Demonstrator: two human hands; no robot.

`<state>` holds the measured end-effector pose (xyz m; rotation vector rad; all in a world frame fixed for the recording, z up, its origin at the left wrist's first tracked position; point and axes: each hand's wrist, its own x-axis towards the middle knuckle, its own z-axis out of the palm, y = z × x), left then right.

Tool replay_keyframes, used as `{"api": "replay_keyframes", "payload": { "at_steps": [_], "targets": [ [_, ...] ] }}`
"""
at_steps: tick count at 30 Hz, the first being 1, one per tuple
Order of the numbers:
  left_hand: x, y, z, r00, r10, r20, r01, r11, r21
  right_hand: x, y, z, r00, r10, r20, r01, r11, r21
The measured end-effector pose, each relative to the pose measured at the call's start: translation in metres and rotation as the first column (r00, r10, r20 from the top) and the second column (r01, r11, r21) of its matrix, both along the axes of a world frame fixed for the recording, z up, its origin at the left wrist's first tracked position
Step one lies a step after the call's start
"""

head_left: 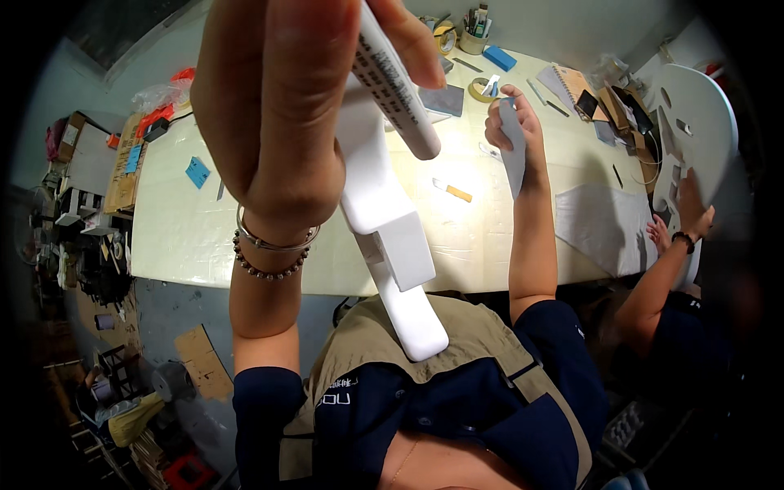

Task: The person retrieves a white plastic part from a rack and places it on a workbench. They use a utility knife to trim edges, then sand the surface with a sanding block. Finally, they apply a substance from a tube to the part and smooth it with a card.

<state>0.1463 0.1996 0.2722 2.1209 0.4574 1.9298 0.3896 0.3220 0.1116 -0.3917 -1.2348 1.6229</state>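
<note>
My left hand (278, 114) is raised large and close at the upper left. Its fingers are closed around a white printed tube with a rounded end (396, 90), which looks like a marker. A stepped white plastic piece (392, 220) hangs just beside and below this hand, reaching down over my apron. The hand hides its upper end, so I cannot tell whether the fingers touch it. Over the table on the right, my right hand (523, 122) pinches a thin grey strip (512, 147), perhaps sandpaper, that hangs along the wrist.
A cutter with an orange handle (453, 191) lies on the cream table (327, 265). Tape (482, 90), a grey pad (442, 100), a blue block (500, 58) and a notebook (574, 86) stand farther back. At right, a co-worker's hands (694, 214) are by a large white panel (706, 114).
</note>
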Motion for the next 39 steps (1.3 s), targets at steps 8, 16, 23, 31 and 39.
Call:
{"api": "replay_keyframes", "payload": {
  "at_steps": [8,16,23,31,39],
  "targets": [
    [0.016,-0.012,0.001,0.957,-0.114,0.268,0.161,0.973,-0.164,-0.024,-0.076,0.073,0.885,-0.304,0.352,0.103,0.867,0.487],
    [0.013,-0.010,0.005,0.972,-0.100,0.214,0.132,0.981,-0.142,-0.032,-0.112,0.113,0.911,-0.206,0.356,-0.036,0.822,0.568],
    [0.009,0.001,-0.004,0.965,-0.171,0.196,0.175,0.985,-0.003,-0.035,-0.115,0.123,0.771,-0.223,0.597,-0.364,0.615,0.699],
    [0.008,0.001,-0.005,0.917,-0.256,0.307,0.276,0.961,-0.023,-0.062,-0.113,0.127,0.789,-0.437,0.431,-0.254,0.407,0.877],
    [0.012,-0.004,-0.006,0.912,-0.243,0.331,0.279,0.958,-0.065,-0.062,-0.107,0.122,0.783,-0.418,0.459,-0.307,0.382,0.872]
  ]
}}
